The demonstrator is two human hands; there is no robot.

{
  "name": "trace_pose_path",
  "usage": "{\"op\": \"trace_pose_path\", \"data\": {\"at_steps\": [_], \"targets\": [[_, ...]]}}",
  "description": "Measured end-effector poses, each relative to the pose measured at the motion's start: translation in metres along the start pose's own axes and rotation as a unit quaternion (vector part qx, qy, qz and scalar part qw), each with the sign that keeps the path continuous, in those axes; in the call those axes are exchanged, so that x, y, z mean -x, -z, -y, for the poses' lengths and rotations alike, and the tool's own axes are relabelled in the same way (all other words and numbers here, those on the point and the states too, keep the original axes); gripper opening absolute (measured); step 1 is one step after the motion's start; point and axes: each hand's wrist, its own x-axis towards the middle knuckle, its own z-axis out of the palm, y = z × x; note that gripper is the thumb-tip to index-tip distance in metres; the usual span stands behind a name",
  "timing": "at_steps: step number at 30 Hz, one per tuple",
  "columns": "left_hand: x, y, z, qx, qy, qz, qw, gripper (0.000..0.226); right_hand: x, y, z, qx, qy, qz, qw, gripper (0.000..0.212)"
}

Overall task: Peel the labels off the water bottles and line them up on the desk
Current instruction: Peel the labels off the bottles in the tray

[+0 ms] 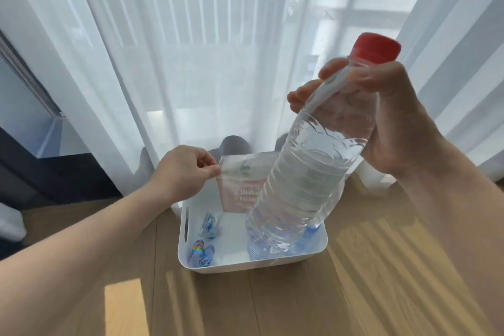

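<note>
Left hand point(185, 172): bare, no glove; no ring or other jewellery on the parts in view.
Left wrist: bare; no watch, strap or bracelet.
Left forearm: bare along its whole visible length, from the lower left edge of the view up to the wrist; no sleeve or cuff in view.
Right hand point(381, 106): bare, no glove; fingernails short and unpainted where they show.
Right wrist: bare; no watch, band or bracelet.
Right forearm: bare to the lower right edge of the view; no sleeve in view.
Markings: none visible on either arm.
</note>
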Motion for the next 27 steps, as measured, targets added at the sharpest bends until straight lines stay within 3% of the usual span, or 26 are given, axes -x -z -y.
{"op": "trace_pose_path", "data": {"at_steps": [4, 9, 12, 15, 18, 21, 25, 27], "targets": [[0.000, -0.008, 0.022, -0.122, 0.032, 0.002, 0.992, 0.016, 0.000, -0.004, 0.013, 0.010, 0.027, -0.009, 1.000, 0.018], [0.008, -0.010, 0.039, -0.205, 0.009, -0.006, 0.979, 0.015, 0.002, -0.008, 0.023, 0.052, 0.064, -0.105, 0.991, 0.010], [0.013, -0.014, 0.040, -0.272, -0.014, 0.021, 0.962, 0.019, -0.003, -0.010, 0.013, 0.084, 0.081, -0.164, 0.979, 0.016], [0.019, -0.025, 0.044, -0.394, -0.075, 0.137, 0.906, 0.020, -0.009, -0.006, 0.002, 0.111, 0.080, -0.222, 0.965, 0.017], [0.032, -0.044, 0.043, -0.491, -0.168, 0.298, 0.801, 0.028, -0.017, -0.004, -0.009, 0.092, 0.076, -0.265, 0.957, 0.018], [0.037, -0.057, 0.044, -0.529, -0.168, 0.366, 0.747, 0.028, -0.023, -0.009, -0.028, 0.099, 0.078, -0.286, 0.950, 0.012], [0.038, -0.060, 0.049, -0.526, -0.159, 0.355, 0.757, 0.026, -0.033, -0.029, -0.047, 0.109, 0.086, -0.258, 0.956, 0.007], [0.041, -0.061, 0.051, -0.497, -0.167, 0.334, 0.783, 0.025, -0.041, -0.041, -0.053, 0.104, 0.085, -0.249, 0.959, 0.009]]}}
